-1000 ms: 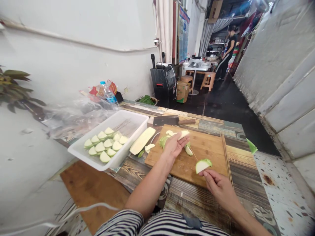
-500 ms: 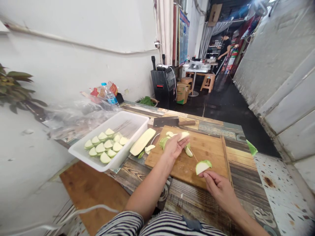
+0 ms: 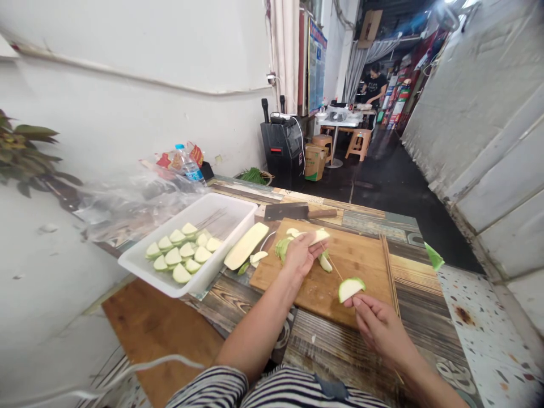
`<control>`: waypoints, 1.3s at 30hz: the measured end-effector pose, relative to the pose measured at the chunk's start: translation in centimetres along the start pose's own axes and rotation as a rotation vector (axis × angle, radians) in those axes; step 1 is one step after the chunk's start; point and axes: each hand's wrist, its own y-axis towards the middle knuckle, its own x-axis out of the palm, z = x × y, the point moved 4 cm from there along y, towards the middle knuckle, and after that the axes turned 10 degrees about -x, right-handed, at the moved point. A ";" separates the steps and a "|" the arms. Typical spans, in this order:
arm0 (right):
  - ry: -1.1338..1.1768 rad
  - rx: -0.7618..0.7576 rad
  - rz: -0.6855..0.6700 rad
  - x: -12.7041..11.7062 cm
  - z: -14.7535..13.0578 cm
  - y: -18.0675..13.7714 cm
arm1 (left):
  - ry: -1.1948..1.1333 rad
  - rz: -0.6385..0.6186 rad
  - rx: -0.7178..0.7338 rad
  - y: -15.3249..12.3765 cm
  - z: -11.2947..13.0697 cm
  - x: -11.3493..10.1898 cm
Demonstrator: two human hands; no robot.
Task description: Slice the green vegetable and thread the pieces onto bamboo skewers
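My left hand [image 3: 300, 255] is above the wooden cutting board [image 3: 361, 249], its fingers closed round a pale squash slice [image 3: 320, 234]. Between my right thumb and fingers is a half-round squash slice [image 3: 350, 289] with green skin; my right hand [image 3: 378, 320] is over the board's near right corner. A thin wooden skewer [image 3: 334, 264] runs between the two slices; whether its tip enters the left one I cannot tell. More squash slices [image 3: 325, 262] lie on the board near my left hand, which partly hides them.
Left of the board are a squash half [image 3: 246, 245] and a white tray [image 3: 131, 262] holding skewered slices. A cleaver [image 3: 287, 211] lies behind the board. Bare skewers [image 3: 390, 272] lie along its right edge. A water bottle [image 3: 191, 165] stands among plastic bags [image 3: 123, 204]. Far back is a person [image 3: 375, 88].
Both hands stay almost in place, with the left slice shifted very slightly to the right. In the background the person has turned and moved a little left, behind the table.
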 end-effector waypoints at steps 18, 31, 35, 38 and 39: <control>0.351 0.074 0.012 0.8 0.3 0.2 | 0.014 -0.017 -0.026 -0.2 -0.8 0.4; -0.455 -0.378 0.189 -1.0 -0.1 1.1 | 0.007 -0.040 -0.034 -0.1 -1.3 0.5; -0.642 -0.502 0.212 -0.9 -0.5 1.0 | 0.008 -0.066 -0.052 -0.4 -1.3 0.8; -0.287 -0.329 0.123 -0.4 0.5 1.3 | -0.005 -0.086 -0.069 -0.3 -1.2 0.7; -0.104 -0.240 0.078 -0.2 0.9 1.4 | -0.010 -0.093 -0.074 -0.2 -1.2 0.7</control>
